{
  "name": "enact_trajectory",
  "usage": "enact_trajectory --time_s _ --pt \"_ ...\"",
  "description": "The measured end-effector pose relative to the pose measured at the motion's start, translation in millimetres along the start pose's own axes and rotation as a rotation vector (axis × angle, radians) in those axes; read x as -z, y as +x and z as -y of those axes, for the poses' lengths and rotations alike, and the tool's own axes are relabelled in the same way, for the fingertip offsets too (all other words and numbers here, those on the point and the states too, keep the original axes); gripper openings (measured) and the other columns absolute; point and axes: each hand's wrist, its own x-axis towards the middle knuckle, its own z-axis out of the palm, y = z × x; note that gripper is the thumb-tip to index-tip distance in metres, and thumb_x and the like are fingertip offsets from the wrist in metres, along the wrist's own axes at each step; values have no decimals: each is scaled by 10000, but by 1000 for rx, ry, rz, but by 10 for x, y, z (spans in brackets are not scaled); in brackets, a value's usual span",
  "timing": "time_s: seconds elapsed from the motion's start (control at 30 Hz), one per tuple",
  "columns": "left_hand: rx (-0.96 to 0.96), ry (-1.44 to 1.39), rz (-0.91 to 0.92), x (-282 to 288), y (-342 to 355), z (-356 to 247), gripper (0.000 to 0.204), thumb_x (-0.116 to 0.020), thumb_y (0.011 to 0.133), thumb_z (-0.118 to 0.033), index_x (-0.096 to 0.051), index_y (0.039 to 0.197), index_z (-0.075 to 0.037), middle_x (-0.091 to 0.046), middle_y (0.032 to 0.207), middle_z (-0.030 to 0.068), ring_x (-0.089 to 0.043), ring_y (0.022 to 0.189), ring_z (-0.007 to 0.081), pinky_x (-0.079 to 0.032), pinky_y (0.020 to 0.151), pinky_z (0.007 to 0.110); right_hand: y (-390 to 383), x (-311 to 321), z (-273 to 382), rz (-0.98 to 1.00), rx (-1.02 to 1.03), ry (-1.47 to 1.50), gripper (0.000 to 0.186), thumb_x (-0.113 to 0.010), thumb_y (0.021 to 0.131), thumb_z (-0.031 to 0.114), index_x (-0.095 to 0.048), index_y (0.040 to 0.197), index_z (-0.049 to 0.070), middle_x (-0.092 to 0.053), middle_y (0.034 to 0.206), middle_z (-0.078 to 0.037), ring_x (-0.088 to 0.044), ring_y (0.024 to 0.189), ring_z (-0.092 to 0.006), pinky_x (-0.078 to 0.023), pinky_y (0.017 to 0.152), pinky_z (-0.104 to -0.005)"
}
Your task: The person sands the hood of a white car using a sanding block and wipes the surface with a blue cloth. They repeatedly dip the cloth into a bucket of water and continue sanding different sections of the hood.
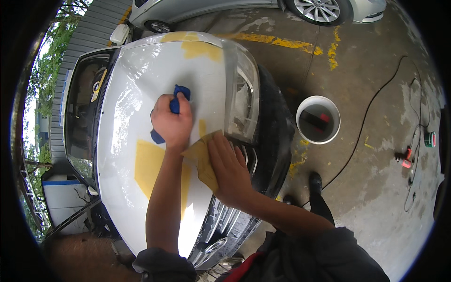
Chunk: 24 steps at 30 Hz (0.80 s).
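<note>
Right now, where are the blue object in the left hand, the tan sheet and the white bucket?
Blue object point(183, 90): head view, on its upper exposed end.
Tan sheet point(203, 164): head view, on its uncovered face.
White bucket point(318, 100): head view, on its inner wall near the rim.

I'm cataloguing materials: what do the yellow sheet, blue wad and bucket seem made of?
Yellow sheet: probably sandpaper or stiff paper, matte, with a pointed corner. Blue wad: perhaps cloth or sponge, matte, squeezed in the left hand. Bucket: likely plastic, white and smooth, with a rounded rim.
</note>
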Motion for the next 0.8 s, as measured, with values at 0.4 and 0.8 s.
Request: enact_trajectory --time_s 0.4,0.8 --pt "83 104 -48 -35 15 67 310 -756 953 -319 -694 911 -18 -688 769 172 -616 667 308 -536 698 401 256 11 -169 13 19 -25 942 -751 835 202 -310 1635 -25 -283 1714 -253 -348 1572 -387 -286 1227 -625" --pt "354 -129 -18 -38 107 -61 332 -758 981 -321 -667 908 -10 -614 726 19 -519 662 107 -479 634 300 781 -84 -355 -257 1 16 828 -708 878 185 -366 1570 -114 -334 1657 -327 -394 1517 -456 -342 1226 -552"
